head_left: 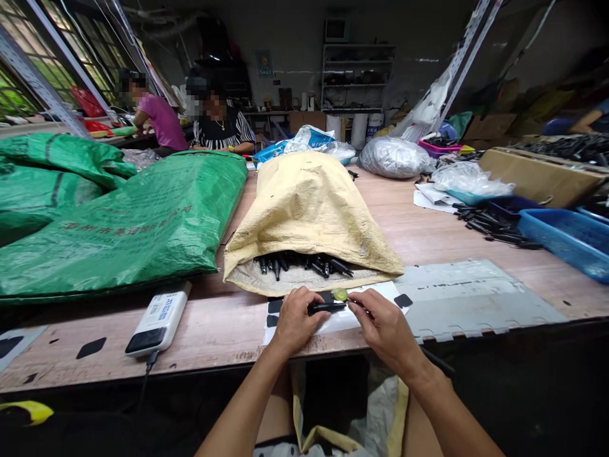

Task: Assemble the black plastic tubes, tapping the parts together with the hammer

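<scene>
Fingers of my left hand (297, 319) are closed round a black pen-like piece (328, 307) above a white sheet (333, 322) at the table edge. Just to its right, my right hand (386, 324) pinches something small and thin; a round yellow-green piece (340, 294) shows between the two hands. Dark flat patches (275, 307) lie on the sheet. Behind my hands, a cream woven sack (309, 203) lies with its mouth toward me, and several black pieces (277, 265) show inside it.
A green sack (128, 222) and a white power bank (159, 317) with a cable are at left. At right are a grey mat (476, 295), loose black parts (495, 225) and a blue basket (566, 235). Two people (162, 120) sit across the table. An open bag hangs between my knees.
</scene>
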Tool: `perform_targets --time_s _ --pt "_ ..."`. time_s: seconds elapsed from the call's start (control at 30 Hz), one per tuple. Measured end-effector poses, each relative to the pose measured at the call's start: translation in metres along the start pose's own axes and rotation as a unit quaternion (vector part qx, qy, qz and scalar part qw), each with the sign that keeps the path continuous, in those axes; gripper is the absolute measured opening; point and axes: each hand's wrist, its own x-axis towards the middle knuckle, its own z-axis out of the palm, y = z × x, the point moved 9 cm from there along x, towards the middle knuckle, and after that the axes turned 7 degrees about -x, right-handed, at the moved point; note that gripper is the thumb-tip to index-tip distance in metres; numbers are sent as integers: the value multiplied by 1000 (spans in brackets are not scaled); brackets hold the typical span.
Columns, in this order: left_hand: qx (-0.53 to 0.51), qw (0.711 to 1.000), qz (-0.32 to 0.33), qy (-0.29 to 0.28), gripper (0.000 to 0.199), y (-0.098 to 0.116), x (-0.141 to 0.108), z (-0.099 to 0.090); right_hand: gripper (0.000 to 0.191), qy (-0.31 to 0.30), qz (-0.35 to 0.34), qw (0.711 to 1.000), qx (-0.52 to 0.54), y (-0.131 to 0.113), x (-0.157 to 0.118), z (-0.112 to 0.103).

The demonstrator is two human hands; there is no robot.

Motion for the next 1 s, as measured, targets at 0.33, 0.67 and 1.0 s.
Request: perform_targets --time_s 0.33,0.67,1.0 --pt "-3 1000 -12 10 16 0 1 -1 26 1 -3 1000 -21 -21 -6 22" --pt "-6 1000 -12 16 12 1 1 -2 27 6 13 998 -62 -9 -8 13" --pt "-10 1000 -12 -3 11 2 1 -3 24 24 43 992 -120 21 -3 1"
